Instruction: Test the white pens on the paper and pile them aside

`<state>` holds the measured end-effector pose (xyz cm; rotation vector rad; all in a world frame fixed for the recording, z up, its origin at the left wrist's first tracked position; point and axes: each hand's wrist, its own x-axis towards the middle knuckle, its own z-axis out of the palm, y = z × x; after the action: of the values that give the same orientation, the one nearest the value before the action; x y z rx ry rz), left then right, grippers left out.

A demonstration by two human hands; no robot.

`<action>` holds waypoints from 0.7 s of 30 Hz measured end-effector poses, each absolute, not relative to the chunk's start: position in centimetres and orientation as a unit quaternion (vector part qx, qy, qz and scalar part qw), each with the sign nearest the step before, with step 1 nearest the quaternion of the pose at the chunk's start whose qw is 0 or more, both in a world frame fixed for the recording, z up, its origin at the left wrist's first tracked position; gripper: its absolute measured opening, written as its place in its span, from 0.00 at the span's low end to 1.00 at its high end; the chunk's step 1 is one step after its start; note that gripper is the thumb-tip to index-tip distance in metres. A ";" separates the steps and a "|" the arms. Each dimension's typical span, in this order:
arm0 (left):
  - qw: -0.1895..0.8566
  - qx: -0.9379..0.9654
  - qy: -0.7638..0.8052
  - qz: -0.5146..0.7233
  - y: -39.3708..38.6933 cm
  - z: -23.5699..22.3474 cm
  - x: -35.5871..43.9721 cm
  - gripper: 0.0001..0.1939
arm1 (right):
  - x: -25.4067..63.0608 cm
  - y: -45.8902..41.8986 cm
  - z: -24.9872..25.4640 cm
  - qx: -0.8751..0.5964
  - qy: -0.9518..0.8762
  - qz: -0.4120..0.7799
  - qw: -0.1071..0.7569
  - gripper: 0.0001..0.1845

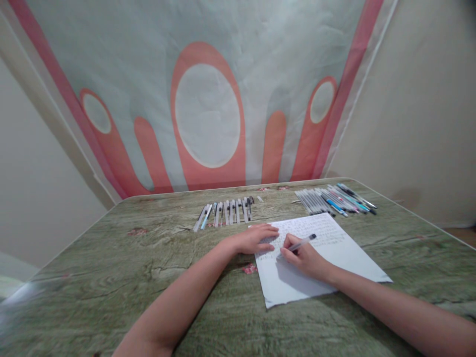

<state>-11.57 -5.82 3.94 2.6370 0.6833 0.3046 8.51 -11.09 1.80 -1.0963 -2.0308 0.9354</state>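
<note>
translucent dark-ended pen [302, 243], slanting over a white sheet [349, 260] with rows of handwriting [308, 229], gripped in the right hand [303, 258], left hand [256, 239] spread flat on the sheet's left edge, hiding some handwriting, pen row [231, 212] and larger pen cluster [336, 202] beyond, wood-patterned table [111, 277] beneath

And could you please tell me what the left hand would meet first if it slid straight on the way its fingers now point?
The left hand would probably meet the right hand, which holds a pen over the paper; exact depth is hard to judge.
</note>
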 end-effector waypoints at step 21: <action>0.202 0.942 0.242 0.116 -5.9 3.9 -11.6 0.24 | 8.7 -10.2 2.8 -0.440 -0.698 0.439 0.357 0.11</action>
<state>-11.63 -5.92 3.94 2.6303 0.6755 0.3249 8.75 -10.24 2.81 -1.1347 -1.8020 1.1322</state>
